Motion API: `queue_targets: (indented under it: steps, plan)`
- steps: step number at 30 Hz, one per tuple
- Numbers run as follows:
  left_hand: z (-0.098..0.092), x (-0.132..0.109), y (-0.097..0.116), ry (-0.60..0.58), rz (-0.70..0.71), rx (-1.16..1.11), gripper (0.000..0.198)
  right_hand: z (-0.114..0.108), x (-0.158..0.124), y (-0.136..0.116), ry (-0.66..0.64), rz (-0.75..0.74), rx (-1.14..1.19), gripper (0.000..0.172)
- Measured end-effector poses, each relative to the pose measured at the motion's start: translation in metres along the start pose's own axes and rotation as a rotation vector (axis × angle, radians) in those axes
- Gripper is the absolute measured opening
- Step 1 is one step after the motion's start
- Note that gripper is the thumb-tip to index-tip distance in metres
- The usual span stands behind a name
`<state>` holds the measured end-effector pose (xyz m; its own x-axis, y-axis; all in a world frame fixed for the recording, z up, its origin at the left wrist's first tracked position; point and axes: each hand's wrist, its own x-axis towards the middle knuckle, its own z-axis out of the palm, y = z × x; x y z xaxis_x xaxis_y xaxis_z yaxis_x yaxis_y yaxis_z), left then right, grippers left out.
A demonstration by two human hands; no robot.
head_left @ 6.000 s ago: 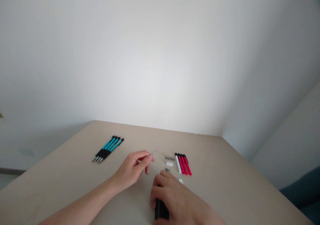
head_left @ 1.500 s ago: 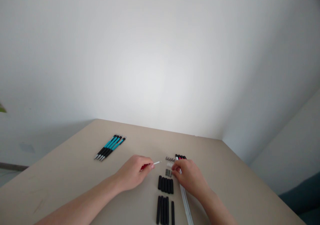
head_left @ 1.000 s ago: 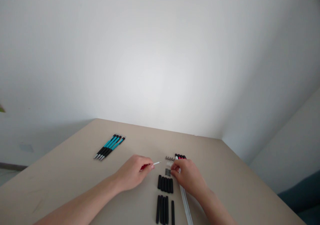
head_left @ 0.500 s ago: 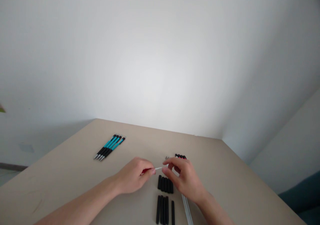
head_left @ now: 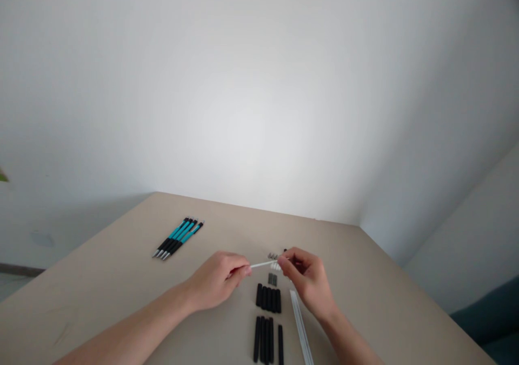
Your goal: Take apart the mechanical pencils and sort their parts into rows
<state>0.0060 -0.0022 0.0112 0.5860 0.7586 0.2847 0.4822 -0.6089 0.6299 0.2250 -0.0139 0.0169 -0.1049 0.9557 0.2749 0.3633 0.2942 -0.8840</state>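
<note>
A thin white pen refill point(head_left: 263, 264) stretches between my two hands above the table. My left hand point(head_left: 221, 281) is closed, and the refill's left end comes out from between its thumb and fingers; whatever else lies inside the fist is hidden. At the other end, my right hand point(head_left: 304, 278) pinches the refill between thumb and fingertips. Beneath and beside the right fingers are small white parts point(head_left: 275, 266), metal springs point(head_left: 272, 256) and short grey pieces point(head_left: 272, 279). More white refills point(head_left: 300, 327) lie in a bundle below the right hand.
Several short black grips point(head_left: 268, 299) lie in a row in front of me, with longer black tubes point(head_left: 264, 339) nearer. Several blue-and-black pens point(head_left: 178, 239) lie together at the left on the beige table point(head_left: 121, 289). A white wall point(head_left: 251, 94) rises behind.
My right hand has moved right and slightly up, and now grips the refill's end. More of the refill shows between the hands. The red piece in my left hand is no longer visible.
</note>
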Motion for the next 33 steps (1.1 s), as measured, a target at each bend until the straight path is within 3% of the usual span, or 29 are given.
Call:
queue_targets:
  steps: [3,7,9,14,20,25,29,33]
  plan:
    - [0.000,0.000,-0.001,-0.001,0.041,-0.017,0.037,0.001,-0.001,-0.001,-0.052,0.053,0.264,0.027]
    - [0.001,-0.001,-0.002,-0.003,0.090,-0.046,0.033,0.007,-0.004,-0.002,-0.385,0.097,0.622,0.032]
    - [0.000,-0.001,-0.001,-0.019,0.133,-0.046,0.032,0.011,-0.004,-0.003,-0.475,0.176,0.681,0.033]
    - [0.000,-0.003,0.001,-0.063,0.182,-0.017,0.034,0.018,0.000,-0.005,-0.538,0.319,0.558,0.022]
    - [0.003,-0.004,-0.003,-0.001,0.128,-0.031,0.028,-0.003,0.004,-0.006,-0.649,0.427,0.522,0.044]
    - [0.004,-0.002,-0.004,0.083,0.071,-0.026,0.032,-0.033,0.006,-0.008,-0.689,0.487,0.289,0.012]
    - [0.004,-0.002,-0.003,0.096,0.078,-0.016,0.031,-0.046,0.006,-0.005,-0.704,0.553,0.152,0.009]
    - [0.004,-0.002,-0.003,0.101,0.075,-0.020,0.030,-0.053,0.007,0.003,-0.638,0.553,-0.069,0.013]
